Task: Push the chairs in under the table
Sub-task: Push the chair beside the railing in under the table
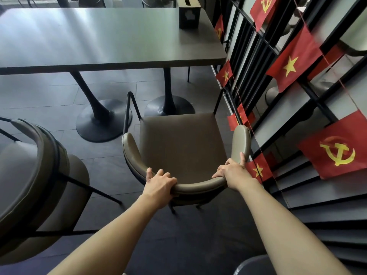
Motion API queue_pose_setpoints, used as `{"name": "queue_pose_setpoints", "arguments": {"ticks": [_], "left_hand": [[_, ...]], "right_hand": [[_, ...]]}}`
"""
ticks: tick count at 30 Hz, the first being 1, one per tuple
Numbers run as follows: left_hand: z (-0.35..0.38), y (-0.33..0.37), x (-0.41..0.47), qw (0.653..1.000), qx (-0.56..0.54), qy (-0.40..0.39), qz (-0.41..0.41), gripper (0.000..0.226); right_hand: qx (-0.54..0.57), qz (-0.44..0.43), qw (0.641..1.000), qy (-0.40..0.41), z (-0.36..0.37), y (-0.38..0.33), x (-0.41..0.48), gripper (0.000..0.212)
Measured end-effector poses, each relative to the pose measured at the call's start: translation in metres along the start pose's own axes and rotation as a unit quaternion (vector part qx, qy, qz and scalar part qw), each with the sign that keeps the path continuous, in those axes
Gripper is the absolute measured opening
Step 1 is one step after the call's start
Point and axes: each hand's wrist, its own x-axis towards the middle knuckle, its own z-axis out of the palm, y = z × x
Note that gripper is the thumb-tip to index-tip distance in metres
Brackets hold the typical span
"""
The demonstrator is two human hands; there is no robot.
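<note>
From the head camera I have both hands on the olive-brown padded armchair with the thin black metal frame [178,147], which stands directly ahead of me, its seat facing the long dark grey rectangular counter [95,36]. My left hand [158,183] is clamped over the curved top of the backrest on its left side, fingers wrapped over the rim toward the seat. My right hand [232,171] is closed on the same backrest at its right curve, where it bends into the armrest, with one finger stretched up along the padding. The two hands sit well apart, with the middle of the backrest bare between them. The armchair is not yet under the counter: its whole seat shows clear of the counter's near edge, and the front of its frame stands near the right-hand black round pedestal base [169,108], with open dark tiled floor [49,92] between seat and counter edge. A second black pedestal base [103,120] stands just to the left of the first. At my left, a second olive-brown padded armchair [37,185] is also pulled out from the counter, near my left forearm but apart from it. On the far right corner of the counter stands a black square box [189,15]. Close on the right of the gripped armchair runs a black metal grid partition [258,46] hung with a string of red paper flags [292,62], just beside my right hand
</note>
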Motion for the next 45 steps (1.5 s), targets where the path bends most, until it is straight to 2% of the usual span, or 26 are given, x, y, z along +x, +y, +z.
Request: {"name": "queue_pose_setpoints", "arguments": {"ticks": [10, 21, 23, 26, 28, 31, 33, 37, 40, 45], "left_hand": [[0.000, -0.007, 0.001, 1.000, -0.012, 0.000, 0.028, 0.028], [-0.005, -0.007, 0.000, 0.999, -0.009, -0.021, 0.034, 0.030], [-0.007, -0.005, 0.001, 0.999, -0.009, -0.030, 0.028, 0.033], [-0.015, -0.006, 0.001, 0.997, -0.024, -0.071, 0.030, 0.041], [-0.022, -0.011, -0.001, 0.991, -0.098, -0.082, 0.035, 0.049], [-0.037, -0.022, -0.011, 0.958, -0.284, -0.022, 0.024, 0.055], [-0.048, -0.032, -0.022, 0.935, -0.353, 0.029, 0.000, 0.055], [-0.061, -0.068, -0.048, 0.932, -0.342, 0.111, -0.043, 0.055], [-0.063, -0.107, -0.075, 0.928, -0.324, 0.147, -0.113, 0.056], [-0.050, -0.193, -0.140, 0.905, -0.329, 0.164, -0.216, 0.058]], "right_hand": [[0.012, 0.030, 0.999, 0.016, 0.002, -0.007, -0.002, 0.069], [0.028, 0.027, 0.999, 0.001, -0.002, -0.006, -0.003, 0.070], [0.029, 0.028, 0.999, -0.019, -0.005, -0.006, -0.002, 0.071], [0.046, 0.036, 0.994, -0.094, -0.015, -0.010, 0.000, 0.077], [0.087, 0.039, 0.986, -0.136, -0.021, -0.012, 0.001, 0.080], [0.234, 0.051, 0.964, -0.113, -0.030, -0.018, 0.003, 0.072], [0.323, 0.075, 0.941, -0.063, -0.041, -0.028, 0.005, 0.066], [0.332, 0.072, 0.940, 0.034, -0.074, -0.071, 0.009, 0.057], [0.322, 0.038, 0.945, 0.043, -0.098, -0.122, 0.013, 0.057], [0.291, -0.042, 0.954, 0.054, -0.129, -0.240, 0.019, 0.064]]}}
